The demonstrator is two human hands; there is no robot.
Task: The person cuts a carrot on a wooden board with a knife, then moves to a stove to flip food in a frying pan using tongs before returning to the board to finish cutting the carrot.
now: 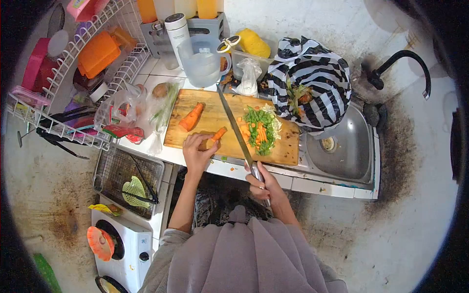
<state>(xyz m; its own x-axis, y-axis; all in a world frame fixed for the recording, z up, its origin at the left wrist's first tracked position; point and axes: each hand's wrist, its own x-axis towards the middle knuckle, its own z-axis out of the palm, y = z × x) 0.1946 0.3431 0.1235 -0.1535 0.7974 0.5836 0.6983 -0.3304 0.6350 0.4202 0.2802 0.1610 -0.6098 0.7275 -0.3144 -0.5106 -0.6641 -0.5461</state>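
Head view shows the cutting board (215, 117) with a pile of cut vegetables (261, 129) already at right. One big carrot piece (191, 117) waits at left. My left hand (198, 151) pinches a small carrot piece (218, 134); my right hand (261, 183) grips the knife (234, 124).

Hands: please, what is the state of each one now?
Left hand: closed on a carrot piece on the cutting board.
Right hand: closed on the knife handle.
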